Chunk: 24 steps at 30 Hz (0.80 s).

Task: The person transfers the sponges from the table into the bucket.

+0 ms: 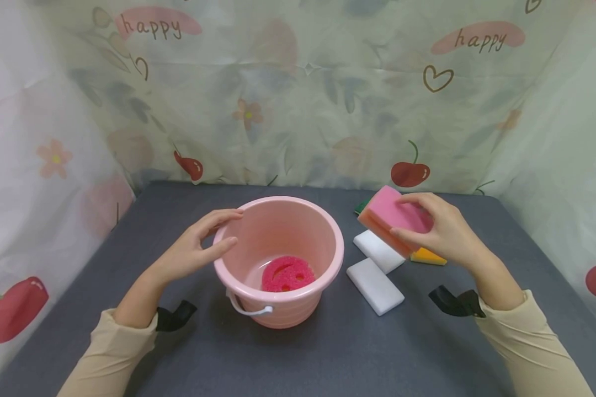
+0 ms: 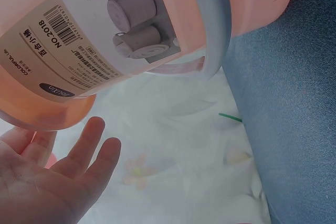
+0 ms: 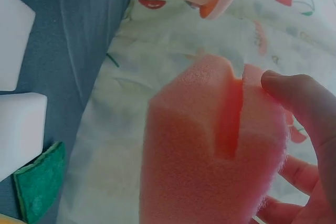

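A pink bucket [image 1: 273, 309] stands upright on the dark table, its white handle [image 1: 250, 312] hanging down at the front left. Inside it lies a round red smiley-face sponge [image 1: 289, 274]. My left hand [image 1: 193, 248] is at the bucket's left rim, thumb and fingers spread apart; in the left wrist view, the fingertips [image 2: 94, 127] lie close by the rim, and whether they touch is unclear. To the right, my right hand [image 1: 449, 229] pinches a thick pink-and-orange sponge [image 1: 396, 212] above the table. The right wrist view shows a slot in this sponge [image 3: 194, 171].
Two white sponges [image 1: 376, 286] lie right of the bucket, touching or nearly so. Beneath the held sponge, a yellow sponge [image 1: 429, 257] shows partly. A green scouring pad [image 3: 42, 182] lies behind the white ones. Patterned curtains [image 1: 308, 127] enclose the table's back and sides.
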Tool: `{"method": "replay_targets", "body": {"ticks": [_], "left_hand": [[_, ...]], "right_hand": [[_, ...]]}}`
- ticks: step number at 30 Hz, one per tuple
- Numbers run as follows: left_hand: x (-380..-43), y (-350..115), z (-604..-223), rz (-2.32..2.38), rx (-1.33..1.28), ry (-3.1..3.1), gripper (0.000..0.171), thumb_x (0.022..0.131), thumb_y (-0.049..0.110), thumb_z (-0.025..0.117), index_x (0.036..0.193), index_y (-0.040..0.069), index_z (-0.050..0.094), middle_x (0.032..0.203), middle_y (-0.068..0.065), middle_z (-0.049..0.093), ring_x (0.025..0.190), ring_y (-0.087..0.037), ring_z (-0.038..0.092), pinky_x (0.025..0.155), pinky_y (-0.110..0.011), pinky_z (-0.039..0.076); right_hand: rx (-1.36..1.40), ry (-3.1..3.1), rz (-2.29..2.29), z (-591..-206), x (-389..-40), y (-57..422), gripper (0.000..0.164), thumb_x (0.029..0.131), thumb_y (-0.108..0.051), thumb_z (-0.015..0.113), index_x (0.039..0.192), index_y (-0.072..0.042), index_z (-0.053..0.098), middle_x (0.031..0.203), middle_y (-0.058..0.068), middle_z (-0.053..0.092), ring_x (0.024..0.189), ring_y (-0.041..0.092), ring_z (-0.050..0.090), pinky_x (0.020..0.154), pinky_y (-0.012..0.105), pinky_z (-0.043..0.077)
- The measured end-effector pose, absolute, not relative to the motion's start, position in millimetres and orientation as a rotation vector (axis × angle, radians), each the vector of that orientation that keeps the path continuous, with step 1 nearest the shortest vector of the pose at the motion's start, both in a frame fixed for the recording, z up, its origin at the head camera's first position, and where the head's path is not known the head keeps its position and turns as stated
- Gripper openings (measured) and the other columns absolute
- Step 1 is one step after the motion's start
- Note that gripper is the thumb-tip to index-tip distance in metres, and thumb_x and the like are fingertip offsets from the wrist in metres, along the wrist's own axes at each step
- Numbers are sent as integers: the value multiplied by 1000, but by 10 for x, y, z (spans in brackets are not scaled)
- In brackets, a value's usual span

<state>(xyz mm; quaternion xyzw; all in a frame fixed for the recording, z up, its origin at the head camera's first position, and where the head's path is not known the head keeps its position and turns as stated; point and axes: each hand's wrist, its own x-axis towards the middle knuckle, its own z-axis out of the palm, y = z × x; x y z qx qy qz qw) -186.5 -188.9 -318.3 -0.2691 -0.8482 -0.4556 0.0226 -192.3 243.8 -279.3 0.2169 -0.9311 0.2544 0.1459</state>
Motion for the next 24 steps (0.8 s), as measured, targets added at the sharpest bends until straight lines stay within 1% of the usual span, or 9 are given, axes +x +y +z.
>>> {"method": "replay_targets", "body": {"ticks": [8, 15, 19, 24], "left_hand": [[-1858, -1886, -3175, -1414, -839, -2623, 43, 89, 15, 61, 131, 13, 50, 138, -5, 46, 125, -20, 43, 97, -15, 37], [-1861, -1888, -3181, -1408, -844, -2616, 43, 89, 15, 61, 131, 12, 50, 138, -6, 46, 125, -20, 43, 96, -10, 35], [-1860, -1884, -3172, -1407, -839, -2620, 44, 89, 15, 61, 131, 12, 50, 138, -4, 47, 125, -17, 43, 97, -11, 35], [-1857, -1875, -3157, -1417, -831, -2621, 45, 89, 16, 62, 131, 13, 50, 138, -1, 46, 124, -14, 43, 97, -11, 36]], "right_hand": [[652, -2654, 743, -2671, -1894, 2370, 50, 77, -25, 75, 122, -12, 55, 119, 14, 54, 96, 23, 49, 68, 34, 48], [707, -2590, 740, -2579, -1878, 2299, 50, 76, -21, 77, 121, -13, 56, 116, 11, 57, 93, 20, 50, 66, 26, 48], [730, -2544, 755, -2533, -1873, 2254, 49, 75, -18, 78, 120, -12, 59, 120, 10, 58, 94, 19, 50, 67, 23, 46], [732, -2523, 781, -2492, -1870, 2184, 48, 74, -16, 78, 119, -12, 60, 124, 9, 58, 97, 19, 51, 69, 24, 46]]}}
